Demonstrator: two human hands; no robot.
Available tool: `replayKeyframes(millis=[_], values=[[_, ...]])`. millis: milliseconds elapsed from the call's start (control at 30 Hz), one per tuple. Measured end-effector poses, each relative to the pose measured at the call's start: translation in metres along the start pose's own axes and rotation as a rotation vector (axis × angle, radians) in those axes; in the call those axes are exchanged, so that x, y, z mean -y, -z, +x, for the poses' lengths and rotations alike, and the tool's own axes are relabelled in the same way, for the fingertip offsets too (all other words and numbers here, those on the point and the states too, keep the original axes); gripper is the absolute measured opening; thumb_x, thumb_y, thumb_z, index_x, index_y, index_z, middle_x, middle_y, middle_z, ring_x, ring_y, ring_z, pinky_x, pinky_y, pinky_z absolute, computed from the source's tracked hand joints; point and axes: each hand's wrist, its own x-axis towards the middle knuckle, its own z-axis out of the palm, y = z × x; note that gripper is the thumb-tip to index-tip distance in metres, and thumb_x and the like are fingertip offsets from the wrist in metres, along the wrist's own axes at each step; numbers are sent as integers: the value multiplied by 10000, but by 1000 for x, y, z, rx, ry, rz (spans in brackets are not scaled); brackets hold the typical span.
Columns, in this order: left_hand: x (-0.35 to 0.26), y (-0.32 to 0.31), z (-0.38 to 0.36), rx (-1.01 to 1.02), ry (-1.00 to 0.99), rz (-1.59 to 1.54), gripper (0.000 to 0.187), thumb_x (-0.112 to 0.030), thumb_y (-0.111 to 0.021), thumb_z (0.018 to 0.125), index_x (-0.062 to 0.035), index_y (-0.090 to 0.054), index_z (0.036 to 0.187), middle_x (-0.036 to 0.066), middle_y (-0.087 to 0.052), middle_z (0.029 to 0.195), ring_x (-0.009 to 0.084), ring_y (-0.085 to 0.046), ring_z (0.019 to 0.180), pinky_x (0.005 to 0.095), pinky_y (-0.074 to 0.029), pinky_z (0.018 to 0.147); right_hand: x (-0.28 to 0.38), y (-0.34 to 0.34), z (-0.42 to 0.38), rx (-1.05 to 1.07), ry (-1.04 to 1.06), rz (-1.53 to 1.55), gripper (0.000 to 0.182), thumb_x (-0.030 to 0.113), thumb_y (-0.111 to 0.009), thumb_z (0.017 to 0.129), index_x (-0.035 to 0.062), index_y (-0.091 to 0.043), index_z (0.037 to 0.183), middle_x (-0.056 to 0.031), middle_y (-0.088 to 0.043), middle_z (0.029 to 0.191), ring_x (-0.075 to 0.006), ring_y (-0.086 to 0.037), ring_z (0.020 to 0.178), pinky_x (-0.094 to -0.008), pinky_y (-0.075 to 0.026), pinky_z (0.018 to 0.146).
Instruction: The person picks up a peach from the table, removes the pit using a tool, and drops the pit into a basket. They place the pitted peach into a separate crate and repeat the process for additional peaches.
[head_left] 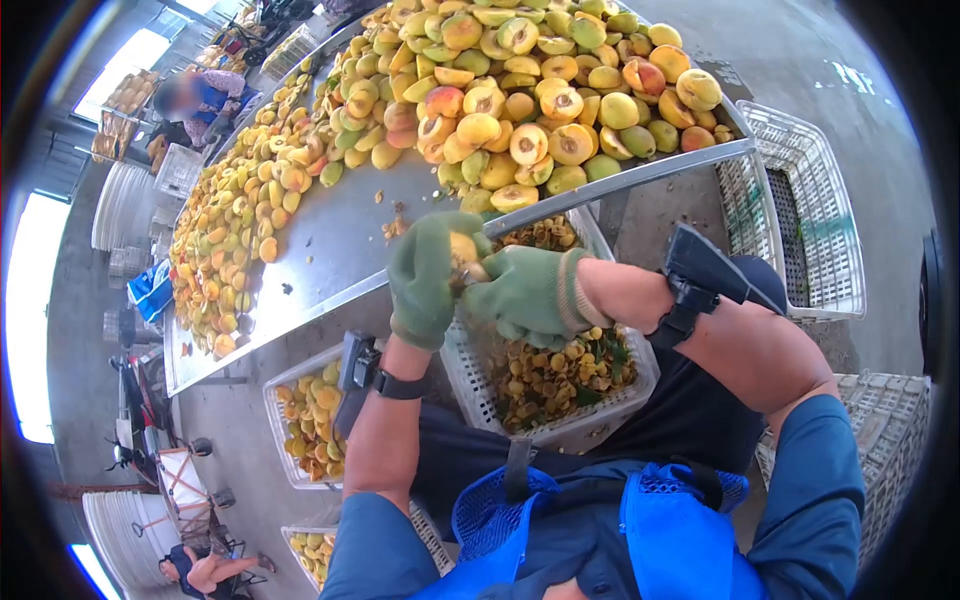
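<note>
Long metal surface (330,240) ran through big hall, loaded with heap of yellow-red peaches (520,90), many already halved. Left hand (430,275) in green glove closed its grip around one peach (463,250), held just above surface edge. Right hand (525,295), also green-gloved, closed tight against same fruit; whether it held tool, could not tell. White crate (550,375) with pits stood directly below hands. Second crate (310,410) held halves. Another person (205,100) worked at far end.

Fruit-processing shed: steel table (340,240) heaped with peaches (520,90), crates (800,200).
</note>
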Motion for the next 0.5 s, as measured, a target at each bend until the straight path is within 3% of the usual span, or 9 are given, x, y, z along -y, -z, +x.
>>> replayKeyframes(millis=[133, 333, 500], values=[[5, -2, -1, -87, -98, 153, 378, -283, -479, 1089, 27, -693, 1109, 89, -725, 901, 140, -671, 787, 300, -552, 728, -17, -7, 11, -110, 144, -196, 232, 348, -589, 1013, 130, -663, 1041, 19, -629, 764, -147, -625, 641, -290, -501, 572], [-12, 3, -3, 44, -109, 394, 433, -333, -466, 1099, 27, -705, 1078, 113, -735, 915, 176, -700, 818, 325, -565, 752, 0, -2, -9, -56, -23, 52, 265, 360, -576, 1008, 110, -660, 1038, -9, -630, 760, -171, -631, 634, -320, -509, 571], [-9, 8, 3, 138, -239, 550, 398, -306, -499, 1082, 25, -719, 1073, 127, -748, 913, 201, -713, 819, 345, -562, 769, 5, 5, -18, -26, -104, 121, 293, 370, -564, 1003, 94, -659, 1036, -32, -632, 756, -191, -636, 628, -345, -514, 570]])
